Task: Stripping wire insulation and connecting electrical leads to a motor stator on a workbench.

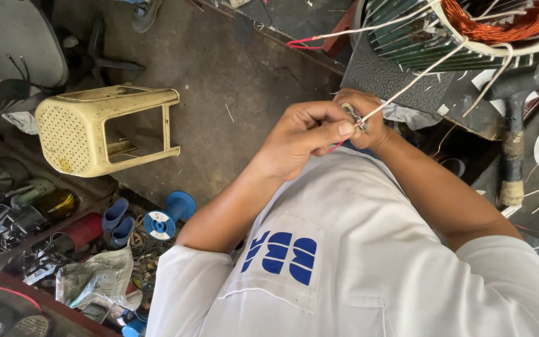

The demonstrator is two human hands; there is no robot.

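Both hands — left hand (pixel 307 134), right hand (pixel 364 118) — pinching white wire (pixel 407 87) ends together.

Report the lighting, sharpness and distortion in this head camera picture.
Head view: soft, even daylight with no hard shadows or glare; the hands pinching the white wire are sharp; wide-angle bending curves the plastic stool and the edges; the cluttered lower-left corner is dim and slightly smeared.

Dusty concrete floor (pixel 232 75), tipped cream plastic stool (pixel 104 128), cluttered shelf (pixel 38 249), daylight

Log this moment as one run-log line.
left hand: pinching white wire end | right hand: gripping same wire end | wire leads to motor stator with copper windings | plastic stool on floor
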